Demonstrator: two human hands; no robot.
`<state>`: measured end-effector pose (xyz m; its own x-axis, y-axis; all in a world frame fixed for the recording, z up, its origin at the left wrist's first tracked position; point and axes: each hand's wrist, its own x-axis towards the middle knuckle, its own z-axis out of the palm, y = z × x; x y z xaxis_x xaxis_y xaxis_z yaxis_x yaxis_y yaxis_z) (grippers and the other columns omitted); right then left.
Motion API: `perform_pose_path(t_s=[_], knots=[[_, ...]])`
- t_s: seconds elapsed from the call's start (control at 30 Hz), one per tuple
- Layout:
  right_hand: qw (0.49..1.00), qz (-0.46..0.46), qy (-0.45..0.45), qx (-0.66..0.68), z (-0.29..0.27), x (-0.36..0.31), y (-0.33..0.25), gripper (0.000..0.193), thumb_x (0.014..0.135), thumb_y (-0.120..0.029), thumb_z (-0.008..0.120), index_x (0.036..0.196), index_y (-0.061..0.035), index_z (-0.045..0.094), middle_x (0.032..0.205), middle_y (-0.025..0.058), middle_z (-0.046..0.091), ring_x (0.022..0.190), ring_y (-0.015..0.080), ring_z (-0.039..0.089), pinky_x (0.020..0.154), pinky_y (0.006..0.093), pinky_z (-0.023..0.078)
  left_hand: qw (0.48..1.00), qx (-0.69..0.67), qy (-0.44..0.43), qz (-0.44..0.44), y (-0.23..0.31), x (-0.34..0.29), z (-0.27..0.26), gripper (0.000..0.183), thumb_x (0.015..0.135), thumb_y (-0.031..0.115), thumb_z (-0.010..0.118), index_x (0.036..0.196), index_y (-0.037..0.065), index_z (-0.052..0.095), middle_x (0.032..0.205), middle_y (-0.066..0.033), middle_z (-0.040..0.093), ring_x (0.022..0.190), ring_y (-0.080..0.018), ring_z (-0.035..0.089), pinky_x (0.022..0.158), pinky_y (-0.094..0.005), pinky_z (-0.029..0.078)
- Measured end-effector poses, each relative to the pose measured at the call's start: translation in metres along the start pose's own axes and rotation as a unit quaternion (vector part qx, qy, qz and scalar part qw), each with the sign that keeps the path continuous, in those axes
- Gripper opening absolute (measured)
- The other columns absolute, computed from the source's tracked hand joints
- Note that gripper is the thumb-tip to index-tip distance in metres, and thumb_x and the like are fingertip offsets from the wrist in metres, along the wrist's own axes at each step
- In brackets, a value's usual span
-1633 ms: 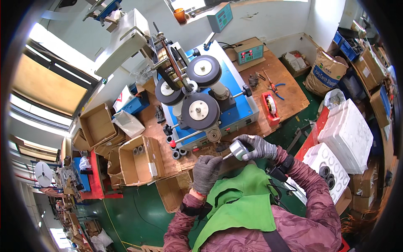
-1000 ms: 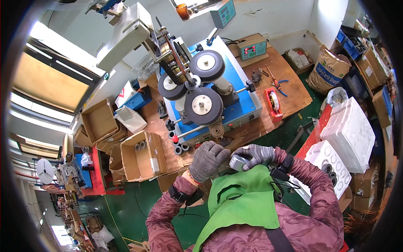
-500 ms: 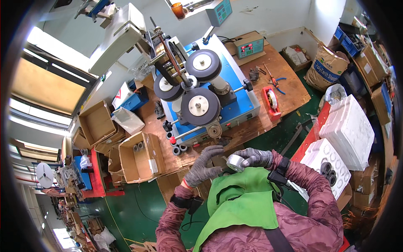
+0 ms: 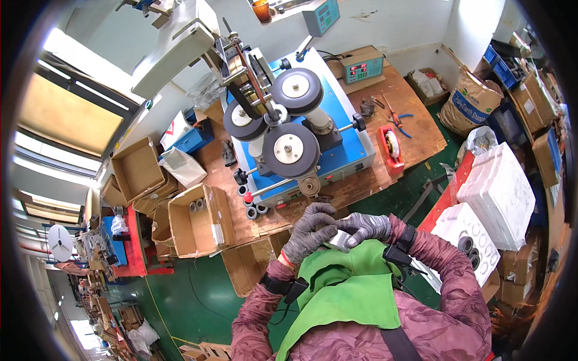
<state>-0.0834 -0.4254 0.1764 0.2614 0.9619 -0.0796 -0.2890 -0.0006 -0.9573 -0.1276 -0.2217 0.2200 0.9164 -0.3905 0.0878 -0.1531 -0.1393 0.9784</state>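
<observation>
A short silver roll, like a tape roll or wrapped ring [image 4: 341, 241], is held before my chest, low in front of the bench. My right hand [image 4: 368, 227], in a grey glove, grips it from the right with thumb and fingers. My left hand [image 4: 310, 232], gloved alike, has its fingers curled against the roll's left side; the fingertips are partly hidden. Just beyond my hands stands a blue-topped machine [image 4: 344, 147] with three dark rollers [image 4: 291, 151]. Several grey rings [image 4: 251, 212] lie at the bench edge left of the machine.
A red tape dispenser [image 4: 391, 149] and pliers [image 4: 398, 120] lie on the bench's right side. Open cardboard boxes [image 4: 195, 225] stand to the left. A white foam tray [image 4: 448, 231] with dark rings is near my right elbow. A control box [image 4: 364, 69] sits behind.
My left hand has moved right and its spread fingers have curled in against the silver roll. My right hand still grips the roll, which is now more covered.
</observation>
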Motion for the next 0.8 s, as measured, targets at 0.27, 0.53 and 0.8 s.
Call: perform_pose_path(t_s=[0.27, 0.53, 0.8], knots=[[0.998, -0.029, 0.046, -0.033, 0.000, -0.005, 0.002, 0.068, 0.069, -0.044, 0.069, 0.119, -0.0031, 0.049, 0.100, 0.0090, 0.060, 0.091, 0.0161, 0.056, 0.081, 0.0312, 0.044, 0.947, -0.173, 0.135, -0.234, -0.027, 0.003, 0.006, 0.030, 0.084, 0.015, 0.060, 0.110, 0.002, 0.053, 0.122, -0.0089, 0.044, 0.105, -0.0161, 0.045, 0.088, -0.0275, 0.039], [0.996, -0.008, 0.021, -0.086, -0.017, -0.014, -0.007, 0.077, 0.066, -0.052, 0.068, 0.120, -0.0014, 0.047, 0.104, 0.0120, 0.059, 0.096, 0.0200, 0.056, 0.083, 0.0326, 0.044, 0.969, 0.196, -0.144, 0.037, 0.030, 0.007, -0.013, 0.046, 0.070, 0.032, 0.071, 0.107, 0.009, 0.058, 0.115, -0.0110, 0.045, 0.108, -0.0264, 0.041, 0.095, -0.0386, 0.031], [0.984, -0.098, 0.001, -0.149, -0.022, -0.023, 0.002, 0.071, 0.063, -0.036, 0.074, 0.120, -0.0040, 0.047, 0.105, 0.0125, 0.054, 0.097, 0.0205, 0.054, 0.085, 0.0324, 0.042, 0.940, 0.249, -0.225, 0.066, 0.024, 0.028, 0.012, 0.048, 0.059, 0.037, 0.076, 0.097, 0.011, 0.060, 0.101, -0.0090, 0.049, 0.102, -0.0286, 0.042, 0.089, -0.0419, 0.032]])
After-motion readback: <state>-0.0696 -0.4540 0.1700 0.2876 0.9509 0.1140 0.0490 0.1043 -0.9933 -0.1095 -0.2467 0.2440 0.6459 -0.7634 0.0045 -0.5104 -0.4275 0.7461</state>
